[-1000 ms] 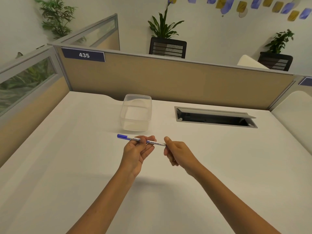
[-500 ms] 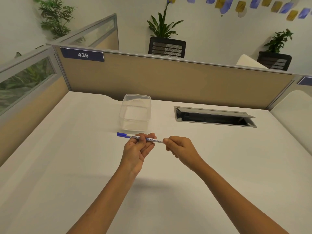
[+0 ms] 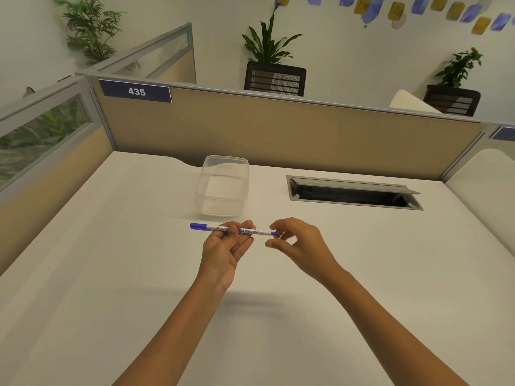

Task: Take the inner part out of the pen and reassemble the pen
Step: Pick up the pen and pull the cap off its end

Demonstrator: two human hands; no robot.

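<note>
Currently your left hand [image 3: 227, 247] pinches one pen [image 3: 234, 230] mid-desk; your right hand [image 3: 299, 242] spreads loose at its tip.

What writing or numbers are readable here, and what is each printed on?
"435": blue sign on the partition.
"WHITE BOARD": barrel of the pen held in the left hand.
Other print on the barrel: too small and partly covered by fingers.
Second blue sign at far right: cut off, unreadable.

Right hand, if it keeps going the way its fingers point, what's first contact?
Likely the blue right end of the pen, sitting between the open fingers of the right hand; the left hand holds its middle. Depth is unclear.
</note>
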